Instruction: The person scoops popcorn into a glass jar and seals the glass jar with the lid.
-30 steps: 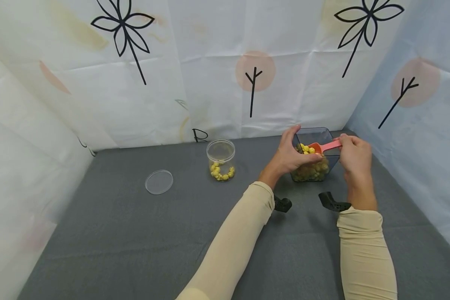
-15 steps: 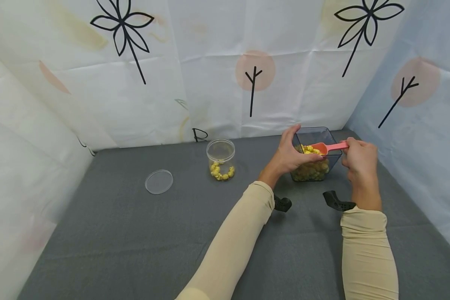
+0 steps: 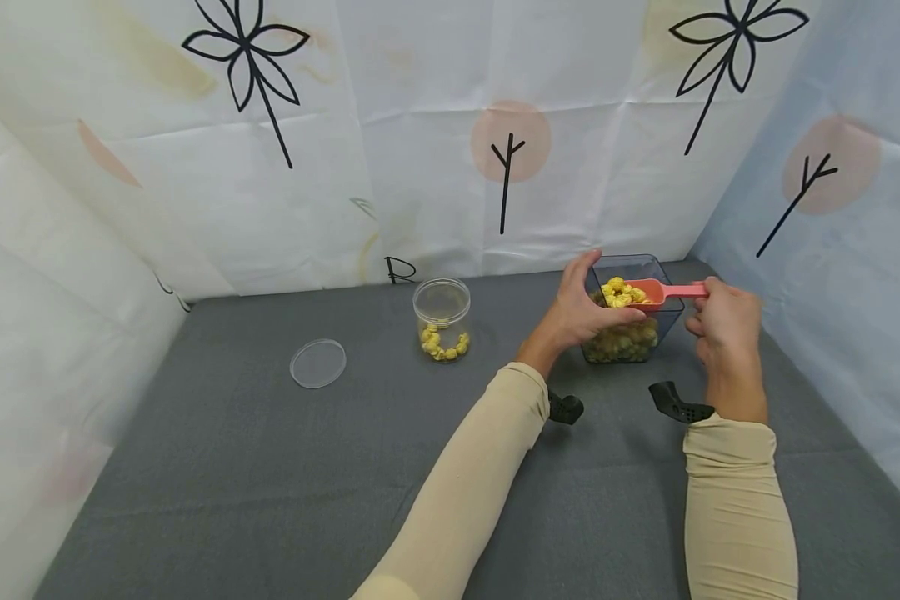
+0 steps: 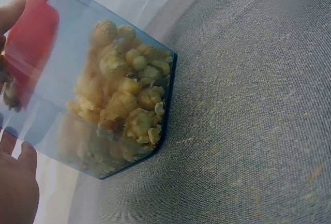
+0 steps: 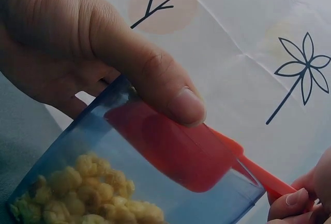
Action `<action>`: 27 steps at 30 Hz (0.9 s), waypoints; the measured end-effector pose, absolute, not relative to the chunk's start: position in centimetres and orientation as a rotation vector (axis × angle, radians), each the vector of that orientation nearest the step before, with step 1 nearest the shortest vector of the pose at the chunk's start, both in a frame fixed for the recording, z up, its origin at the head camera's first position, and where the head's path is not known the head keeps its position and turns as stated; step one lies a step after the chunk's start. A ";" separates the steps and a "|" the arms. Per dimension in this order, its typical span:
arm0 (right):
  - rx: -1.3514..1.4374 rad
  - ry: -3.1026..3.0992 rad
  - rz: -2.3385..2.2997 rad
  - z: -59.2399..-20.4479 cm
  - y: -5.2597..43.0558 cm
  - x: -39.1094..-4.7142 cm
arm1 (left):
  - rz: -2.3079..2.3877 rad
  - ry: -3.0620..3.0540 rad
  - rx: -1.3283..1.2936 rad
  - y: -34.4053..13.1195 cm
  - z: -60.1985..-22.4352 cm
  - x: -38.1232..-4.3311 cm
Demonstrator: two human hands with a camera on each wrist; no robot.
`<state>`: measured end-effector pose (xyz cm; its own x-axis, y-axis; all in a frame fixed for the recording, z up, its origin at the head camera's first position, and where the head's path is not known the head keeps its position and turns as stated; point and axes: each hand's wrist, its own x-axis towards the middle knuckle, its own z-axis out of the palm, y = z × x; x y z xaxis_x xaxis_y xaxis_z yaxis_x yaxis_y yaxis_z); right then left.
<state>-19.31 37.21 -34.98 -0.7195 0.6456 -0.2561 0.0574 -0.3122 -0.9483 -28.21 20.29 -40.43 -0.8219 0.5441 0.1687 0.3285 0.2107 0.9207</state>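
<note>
My left hand [image 3: 579,312] grips a clear, bluish square container [image 3: 630,267] by its left side and rim, thumb over the near edge. Yellow popcorn [image 4: 124,89] fills its lower part. A pinkish-red scoop [image 3: 651,293] lies inside at rim height, its bowl showing through the wall in both wrist views. Popcorn pieces [image 3: 619,292] sit at the bowl's left end. At the container's right side, my right hand [image 3: 729,329] pinches the scoop's handle [image 5: 266,177], which crosses the rim.
Left of the container stands a clear round jar [image 3: 441,304] with some popcorn at its bottom. A clear round lid [image 3: 318,364] lies flat farther left on the grey cloth [image 3: 270,467]. White printed sheets [image 3: 420,167] wall off the back and sides.
My right hand has shifted to the right, drawing the scoop the same way inside the container, and more popcorn shows left of its bowl. The left hand keeps its grip in place.
</note>
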 end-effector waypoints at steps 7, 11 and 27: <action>-0.905 -1.465 2.057 -35.1 37.2 -19.4 | 1.672 2.279 0.834 20.4 -40.5 -28.3; -0.910 -1.453 2.060 -35.2 37.3 -19.5 | 1.667 2.289 0.839 20.4 -40.5 -28.4; -0.801 -1.444 2.150 -35.6 37.5 -19.3 | 1.661 2.299 0.855 20.3 -40.4 -28.3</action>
